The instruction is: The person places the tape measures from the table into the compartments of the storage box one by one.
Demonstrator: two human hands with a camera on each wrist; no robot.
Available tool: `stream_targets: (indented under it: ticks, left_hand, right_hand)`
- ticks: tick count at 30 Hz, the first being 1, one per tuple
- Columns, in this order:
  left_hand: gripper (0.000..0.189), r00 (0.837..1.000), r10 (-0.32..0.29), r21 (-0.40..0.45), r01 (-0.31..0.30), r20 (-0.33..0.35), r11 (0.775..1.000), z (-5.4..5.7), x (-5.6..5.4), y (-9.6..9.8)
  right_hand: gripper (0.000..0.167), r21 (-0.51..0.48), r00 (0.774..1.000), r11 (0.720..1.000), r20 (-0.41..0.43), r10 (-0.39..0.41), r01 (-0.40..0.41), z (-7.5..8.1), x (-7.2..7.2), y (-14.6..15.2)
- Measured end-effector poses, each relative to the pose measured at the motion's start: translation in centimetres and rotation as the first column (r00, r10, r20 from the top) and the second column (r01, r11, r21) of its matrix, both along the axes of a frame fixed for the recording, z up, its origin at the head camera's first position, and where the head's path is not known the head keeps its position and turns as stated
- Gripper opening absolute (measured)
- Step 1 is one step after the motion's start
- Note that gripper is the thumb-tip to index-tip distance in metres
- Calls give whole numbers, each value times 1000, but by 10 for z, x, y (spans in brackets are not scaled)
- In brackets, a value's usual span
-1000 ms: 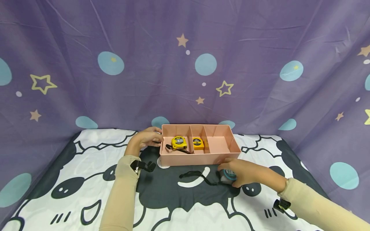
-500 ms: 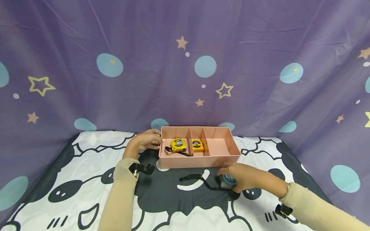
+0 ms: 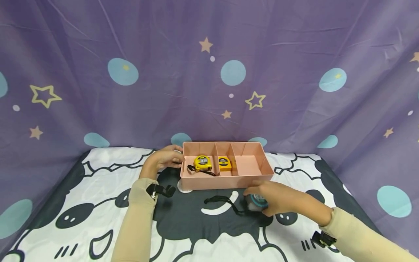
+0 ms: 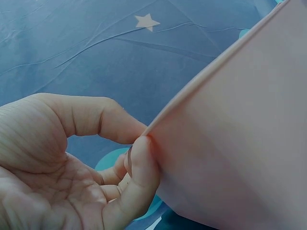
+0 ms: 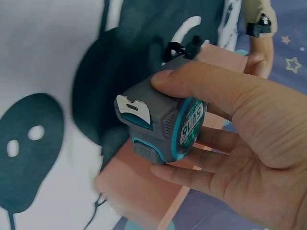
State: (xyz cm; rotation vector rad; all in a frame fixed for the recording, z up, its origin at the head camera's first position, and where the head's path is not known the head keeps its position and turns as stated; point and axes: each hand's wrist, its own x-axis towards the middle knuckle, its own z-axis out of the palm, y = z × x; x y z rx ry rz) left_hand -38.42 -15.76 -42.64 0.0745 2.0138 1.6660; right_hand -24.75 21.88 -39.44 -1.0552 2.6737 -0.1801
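Observation:
A pink divided box point(image 3: 226, 183) stands at the back of the cloth. My left hand point(image 3: 164, 159) pinches its left wall; in the left wrist view, thumb and finger meet on the rim of the box point(image 4: 225, 129). In front of the box, near its right end, my right hand point(image 3: 278, 198) holds a grey and teal tape measure point(image 3: 256, 202). The right wrist view shows thumb and fingers around the tape measure point(image 5: 160, 115), its metal hook outward. A yellow tape measure point(image 3: 202, 163) lies in the left compartment, and a smaller yellow tape measure point(image 3: 224, 164) sits in the middle one.
A black wrist strap point(image 3: 218, 198) trails left from the grey tape measure on the cloth. The table cloth point(image 3: 183, 247) has a black and white cartoon print. Behind the box hangs a purple curtain point(image 3: 183, 91) with stars and dots.
The grey tape measure has turned slightly in my right hand and shifted a little left. My left hand stays on the box, and the yellow tape measures have not moved.

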Motion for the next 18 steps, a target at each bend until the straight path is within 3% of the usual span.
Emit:
stream_targets:
  ticks: [18]
  left_hand:
    - [63, 1000, -8, 11, 8, 5, 1000, -2, -1, 0]
  right_hand:
    - [70, -52, 996, 997, -66, 61, -65, 26, 11, -12]
